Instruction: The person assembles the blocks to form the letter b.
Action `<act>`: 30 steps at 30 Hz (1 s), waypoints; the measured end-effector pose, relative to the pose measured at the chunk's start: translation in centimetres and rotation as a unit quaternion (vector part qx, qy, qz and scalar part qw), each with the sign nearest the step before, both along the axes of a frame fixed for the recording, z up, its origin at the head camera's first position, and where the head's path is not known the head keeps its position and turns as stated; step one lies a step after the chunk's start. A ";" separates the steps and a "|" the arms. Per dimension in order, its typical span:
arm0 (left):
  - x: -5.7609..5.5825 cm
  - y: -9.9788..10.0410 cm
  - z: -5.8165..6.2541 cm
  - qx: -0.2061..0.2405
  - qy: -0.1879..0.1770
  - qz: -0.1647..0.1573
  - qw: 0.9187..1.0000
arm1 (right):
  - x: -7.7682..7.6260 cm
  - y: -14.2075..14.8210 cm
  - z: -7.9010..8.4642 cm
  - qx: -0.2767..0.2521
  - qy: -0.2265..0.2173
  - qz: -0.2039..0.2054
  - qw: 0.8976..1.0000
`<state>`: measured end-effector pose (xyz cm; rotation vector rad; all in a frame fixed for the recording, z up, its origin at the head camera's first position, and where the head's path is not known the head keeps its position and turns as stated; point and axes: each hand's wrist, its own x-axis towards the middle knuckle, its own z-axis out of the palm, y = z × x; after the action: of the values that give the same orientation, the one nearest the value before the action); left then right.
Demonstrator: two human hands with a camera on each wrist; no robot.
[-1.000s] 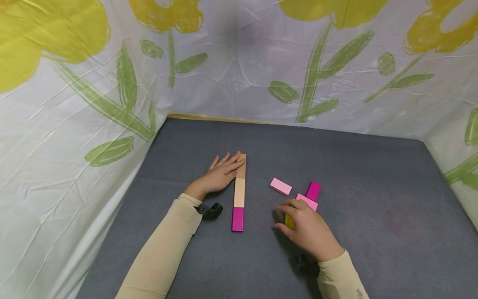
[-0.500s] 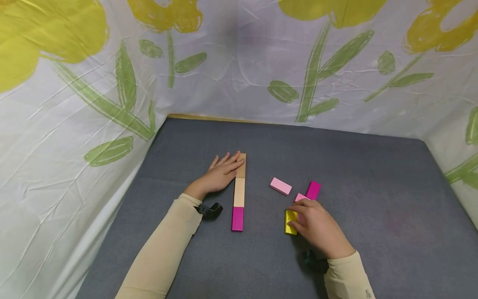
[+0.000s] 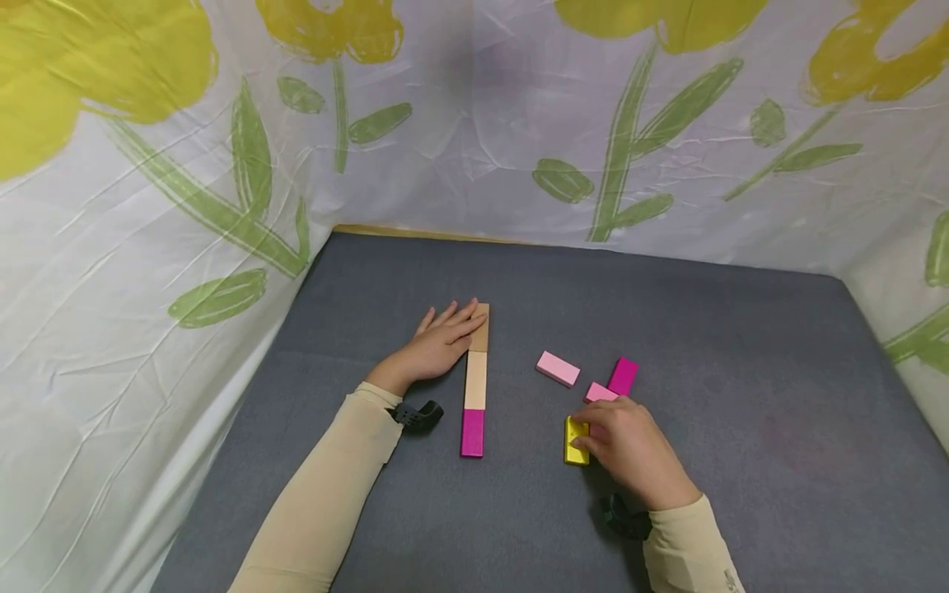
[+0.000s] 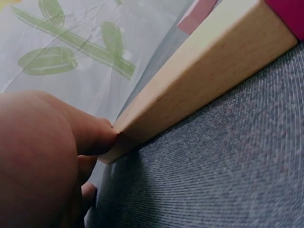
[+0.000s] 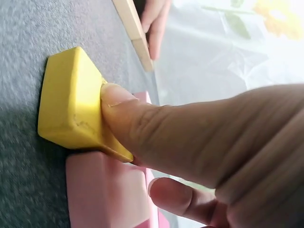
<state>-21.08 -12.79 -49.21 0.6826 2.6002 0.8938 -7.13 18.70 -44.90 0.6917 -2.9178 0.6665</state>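
Observation:
My left hand (image 3: 437,344) lies with spread fingers against the far tan block (image 3: 479,328) of a straight row. A paler wooden block (image 3: 475,380) and a magenta block (image 3: 472,433) continue that row towards me. My right hand (image 3: 630,449) is at the yellow block (image 3: 576,455), holding it with thumb and curled index finger. In the right wrist view the thumb (image 5: 118,107) rests on the yellow block's upper face; the index fingertip is hidden there. Right beside the yellow block is a pink block (image 5: 107,190), mostly under my hand in the head view.
A light pink block (image 3: 558,369) lies between the row and the right-hand blocks. Another pink block (image 3: 600,393) touches a magenta block (image 3: 623,375) just beyond my right hand. Grey cloth (image 3: 741,412) covers the table, and a flower-printed curtain (image 3: 474,148) stands behind it.
My right hand has shifted right and drawn its thumb and index finger closer over the yellow block, uncovering most of it. The left hand and the row have stayed put.

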 end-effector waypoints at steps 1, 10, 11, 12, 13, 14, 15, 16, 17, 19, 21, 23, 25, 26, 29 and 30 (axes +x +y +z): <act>0.0 0.0 -0.1 0.000 0.000 0.000 1.000 | 0.0 -0.2 0.0 0.003 -0.001 -0.002 1.000; 0.1 0.0 0.0 0.005 -0.003 0.002 1.000 | 0.5 -1.6 -0.5 -0.005 -0.010 0.014 1.000; 0.1 0.0 0.1 0.004 -0.003 0.002 1.000 | 0.5 -1.8 -0.5 -0.013 -0.017 0.021 1.000; 0.1 0.0 0.1 0.004 -0.003 0.002 1.000 | 0.6 -1.9 -0.5 -0.022 -0.026 0.029 0.999; 0.0 0.0 0.1 0.003 -0.003 0.002 1.000 | 0.6 -2.0 -0.5 -0.030 -0.035 0.035 0.998; 0.0 0.0 0.1 0.002 -0.002 0.002 1.000 | 0.6 -2.2 -0.6 -0.037 -0.043 0.043 0.997; 0.0 0.0 0.2 0.000 -0.002 0.002 1.000 | 0.6 -2.3 -0.6 -0.040 -0.051 0.049 0.997; 0.0 0.0 0.2 -0.001 -0.001 0.002 1.000 | 0.6 -2.4 -0.6 -0.043 -0.056 0.054 0.996; 0.1 0.1 0.2 -0.001 -0.002 0.002 1.000 | 0.7 -2.6 -0.6 -0.046 -0.060 0.059 0.995; 0.1 0.1 0.2 -0.003 -0.001 0.003 1.000 | 0.8 -2.8 -0.7 -0.048 -0.057 0.072 0.995; 0.1 0.1 0.3 -0.006 0.000 0.004 1.000 | 0.9 -3.0 -0.7 -0.052 -0.046 0.089 0.994; 0.1 0.1 0.3 -0.007 0.001 0.004 1.000 | 1.0 -3.2 -0.9 -0.059 -0.030 0.106 0.992; 0.1 0.1 0.3 -0.008 0.003 0.004 1.000 | 1.2 -3.4 -1.1 -0.062 -0.015 0.120 0.991; 0.1 0.1 0.3 -0.009 0.003 0.003 1.000 | 1.4 -3.5 -1.1 -0.062 -0.009 0.123 0.990; 0.1 0.1 0.2 -0.009 0.005 0.002 1.000 | 1.9 -3.7 -1.2 -0.051 -0.011 0.123 0.991; 0.1 0.1 0.2 -0.009 0.007 0.001 1.000 | 2.0 -3.7 -1.1 -0.045 -0.016 0.120 0.992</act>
<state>-20.97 -12.72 -49.00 0.6826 2.6182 0.8677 -5.08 14.99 -46.03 1.0412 -2.8370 0.8312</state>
